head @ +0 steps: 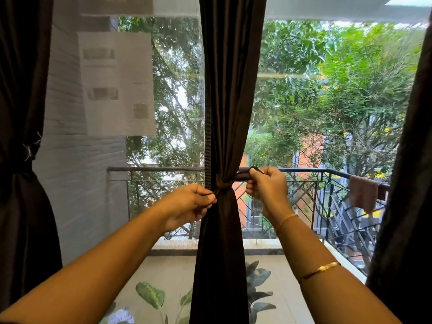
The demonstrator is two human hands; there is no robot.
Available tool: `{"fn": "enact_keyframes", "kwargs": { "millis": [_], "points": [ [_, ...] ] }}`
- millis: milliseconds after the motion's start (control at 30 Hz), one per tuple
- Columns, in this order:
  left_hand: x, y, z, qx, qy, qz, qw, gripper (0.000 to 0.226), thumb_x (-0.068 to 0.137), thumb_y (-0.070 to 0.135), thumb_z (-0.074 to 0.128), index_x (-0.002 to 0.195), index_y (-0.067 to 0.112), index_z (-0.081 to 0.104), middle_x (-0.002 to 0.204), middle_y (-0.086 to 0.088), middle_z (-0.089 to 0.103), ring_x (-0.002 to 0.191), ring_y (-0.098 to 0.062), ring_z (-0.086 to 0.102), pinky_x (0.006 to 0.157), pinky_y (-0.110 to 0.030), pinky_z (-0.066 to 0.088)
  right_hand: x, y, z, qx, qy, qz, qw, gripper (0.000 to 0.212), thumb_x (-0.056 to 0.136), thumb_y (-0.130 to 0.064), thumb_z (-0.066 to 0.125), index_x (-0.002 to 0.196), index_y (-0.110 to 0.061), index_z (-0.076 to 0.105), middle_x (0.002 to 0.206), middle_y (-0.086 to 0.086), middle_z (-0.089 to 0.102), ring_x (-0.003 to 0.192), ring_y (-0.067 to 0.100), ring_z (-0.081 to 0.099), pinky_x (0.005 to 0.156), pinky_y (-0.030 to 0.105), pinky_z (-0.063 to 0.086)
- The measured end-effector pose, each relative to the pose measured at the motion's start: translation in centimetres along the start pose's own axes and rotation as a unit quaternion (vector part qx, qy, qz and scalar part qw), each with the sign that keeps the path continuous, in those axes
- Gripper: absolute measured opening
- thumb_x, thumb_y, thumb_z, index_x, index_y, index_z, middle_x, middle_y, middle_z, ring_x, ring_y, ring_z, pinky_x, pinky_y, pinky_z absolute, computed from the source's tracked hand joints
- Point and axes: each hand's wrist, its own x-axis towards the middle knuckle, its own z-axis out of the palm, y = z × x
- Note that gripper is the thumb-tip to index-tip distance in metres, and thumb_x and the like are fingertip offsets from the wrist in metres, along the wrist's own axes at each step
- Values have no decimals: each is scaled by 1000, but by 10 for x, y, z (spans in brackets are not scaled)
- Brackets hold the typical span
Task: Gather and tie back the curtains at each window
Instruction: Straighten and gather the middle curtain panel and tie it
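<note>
A dark brown curtain [230,94] hangs in the middle of the window, gathered into a narrow waist by a brown tie-back band [223,184]. My left hand [189,204] pinches one end of the band at the left side of the waist. My right hand [268,185] grips the other end, pulled out taut to the right at railing height. A second dark curtain [21,113] at the far left is cinched with its own tie [28,150]. A third dark curtain [406,183] hangs along the right edge.
Behind the glass and mesh screen is a balcony with a metal railing [304,170] and a brown cloth [363,195] draped over it. Green potted leaves [149,294] stand below the curtain. A white brick wall [81,183] and trees lie beyond.
</note>
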Motion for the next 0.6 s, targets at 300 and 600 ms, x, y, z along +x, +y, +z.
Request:
{"fn": "enact_keyframes", "kwargs": {
  "millis": [300, 600],
  "points": [
    [10, -25, 50, -70, 125, 51, 988, 20, 94, 11, 52, 74, 12, 48, 72, -5, 55, 62, -13, 56, 60, -21, 54, -15, -8, -13, 29, -12, 19, 999, 20, 91, -15, 58, 76, -11, 46, 65, 10, 52, 54, 18, 52, 45, 21, 51],
    [7, -38, 138, 129, 151, 191, 961, 16, 88, 17, 57, 92, 17, 41, 79, 5, 48, 69, -11, 49, 58, -24, 39, -13, -21, -71, -106, 32, -24, 994, 15, 84, -8, 64, 84, -8, 49, 73, 12, 58, 57, 19, 56, 51, 29, 52]
  ]
}}
